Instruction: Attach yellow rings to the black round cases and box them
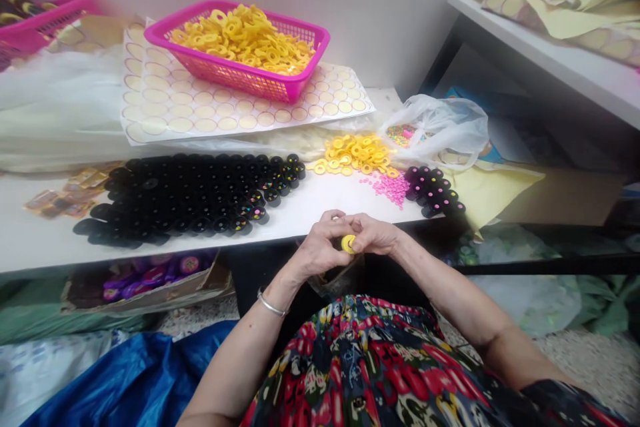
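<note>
Right now the yellow piece (349,244) sits between my two hands, right at my fingertips, its round face turned up towards me; whatever depth it has runs down into my grip, and I cannot tell how far or if something is under it. My left hand (320,245) has it on one side and my right hand (376,235) on the other, thumb against its edge, so neither is nearer; the fingers of both are curled in and narrow around it. I have them at the near edge of the table (310,207), and straight beyond lies bare white top. Forward and a little right is the heap of yellow rings (360,155), with the pink bits (393,188) nearer me and the small group of pink-topped black pieces (434,192) just beside those. Off to my left, the big block of black pieces (185,197) reaches almost to the edge, standing in the way of any low sideways sweep, while ahead of me nothing blocks my hands
</note>
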The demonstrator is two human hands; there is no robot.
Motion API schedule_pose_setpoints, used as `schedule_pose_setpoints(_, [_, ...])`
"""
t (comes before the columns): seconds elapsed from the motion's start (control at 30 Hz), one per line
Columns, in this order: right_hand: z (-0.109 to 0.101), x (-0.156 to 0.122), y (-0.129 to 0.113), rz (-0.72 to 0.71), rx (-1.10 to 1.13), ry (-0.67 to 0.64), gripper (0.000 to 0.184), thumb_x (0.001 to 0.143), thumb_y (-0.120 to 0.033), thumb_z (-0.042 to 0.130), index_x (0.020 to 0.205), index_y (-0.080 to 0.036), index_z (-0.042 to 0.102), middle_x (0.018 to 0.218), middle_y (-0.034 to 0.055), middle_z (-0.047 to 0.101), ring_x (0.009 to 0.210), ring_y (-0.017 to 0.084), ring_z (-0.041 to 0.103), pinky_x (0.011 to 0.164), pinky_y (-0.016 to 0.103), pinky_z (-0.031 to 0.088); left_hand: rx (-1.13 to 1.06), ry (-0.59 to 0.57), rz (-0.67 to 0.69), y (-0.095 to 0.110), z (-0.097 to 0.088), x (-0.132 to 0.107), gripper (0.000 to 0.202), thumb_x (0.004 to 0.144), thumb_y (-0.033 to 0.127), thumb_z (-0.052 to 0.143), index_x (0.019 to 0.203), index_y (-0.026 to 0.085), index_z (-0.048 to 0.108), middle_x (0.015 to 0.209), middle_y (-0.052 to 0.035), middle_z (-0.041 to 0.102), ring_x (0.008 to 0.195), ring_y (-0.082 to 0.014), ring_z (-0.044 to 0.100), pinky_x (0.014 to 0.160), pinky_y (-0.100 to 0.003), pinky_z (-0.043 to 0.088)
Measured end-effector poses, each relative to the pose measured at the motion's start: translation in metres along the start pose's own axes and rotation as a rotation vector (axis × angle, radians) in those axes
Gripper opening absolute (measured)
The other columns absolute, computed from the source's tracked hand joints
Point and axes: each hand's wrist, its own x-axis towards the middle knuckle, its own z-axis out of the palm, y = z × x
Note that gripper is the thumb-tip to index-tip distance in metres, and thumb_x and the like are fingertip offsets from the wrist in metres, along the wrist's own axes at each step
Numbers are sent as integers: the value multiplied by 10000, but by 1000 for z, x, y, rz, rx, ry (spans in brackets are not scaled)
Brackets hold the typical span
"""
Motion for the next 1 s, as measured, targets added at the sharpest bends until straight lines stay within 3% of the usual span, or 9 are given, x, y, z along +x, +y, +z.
schedule_pose_setpoints(0.13, [3, -2, -5, 64, -78, -24, 540, 456, -91, 800, 959, -62, 606, 791, 8, 584, 685, 88, 549, 572, 155, 422, 40, -66, 17, 2, 4, 2, 304, 528, 67, 592, 795, 191, 667, 848, -27, 591, 1058, -251, 397, 938, -363, 347])
schedule_pose_setpoints(0.23, [5, -5, -6, 93, -156, 28, 496, 438, -67, 791, 897, -85, 605, 756, -6, 589, 663, 93, 552, 552, 161, 410, 59, -74, 61, -2, 6, 1, 298, 546, 69, 625, 818, 185, 670, 856, -32, 595, 1069, -261, 409, 979, -388, 331])
schedule_pose_setpoints(0.43, [7, -3, 13, -111, -142, 228, 428, 378, -118, 815, 750, -101, 604, 680, -19, 590, 642, 104, 545, 565, 186, 403, 166, -66, 127, -14, 7, 0, 207, 591, 92, 636, 783, 170, 652, 808, -38, 589, 1022, -264, 465, 1032, -436, 293])
schedule_pose_setpoints(0.53, [10, 1, 21, -153, -133, 279, 480, 449, -155, 798, 894, -125, 621, 826, 9, 621, 764, 126, 562, 673, 219, 427, 171, -73, 115, -21, 4, -2, 222, 579, 83, 598, 781, 167, 636, 791, -22, 591, 879, -226, 515, 1055, -445, 263])
schedule_pose_setpoints(0.63, [13, 4, 23, -128, -212, 200, 582, 512, -198, 777, 1062, -149, 594, 987, 30, 598, 920, 151, 533, 778, 245, 415, 193, -65, 117, -23, 0, -4, 177, 612, 117, 616, 781, 170, 627, 798, -20, 603, 815, -210, 527, 1069, -458, 242])
schedule_pose_setpoints(0.73, [12, 4, 21, -99, -322, 150, 582, 566, -275, 752, 1109, -165, 574, 1035, 33, 573, 931, 161, 514, 756, 253, 415, 202, -154, 106, -20, -10, -5, 276, 604, 124, 630, 875, 180, 640, 855, -29, 606, 864, -217, 522, 1056, -459, 262])
schedule_pose_setpoints(0.83, [11, 6, 24, -50, -593, 203, 534, 590, -330, 735, 1071, -164, 574, 1036, 40, 568, 913, 177, 511, 750, 278, 422, 142, -146, 25, -16, -27, -3, 423, 566, 133, 584, 986, 171, 627, 967, -67, 574, 984, -248, 484, 956, -419, 378])
schedule_pose_setpoints(0.93, [10, 10, 33, 124, -1093, 249, 535, 581, -335, 745, 1051, -150, 566, 993, 69, 581, 903, 222, 529, 759, 325, 428, 132, 26, -41, -19, -43, 8, 413, 582, 134, 509, 980, 147, 620, 1034, -89, 540, 988, -237, 491, 830, -343, 444])
schedule_pose_setpoints(1.0, [10, 17, 42, 203, -1386, 250, 495, 619, -309, 716, 1055, -135, 558, 1020, 110, 580, 921, 258, 548, 754, 343, 432, 268, 140, -60, -24, -48, 19, 370, 606, 104, 465, 944, 141, 611, 1003, -81, 541, 896, -208, 518, 728, -299, 450])
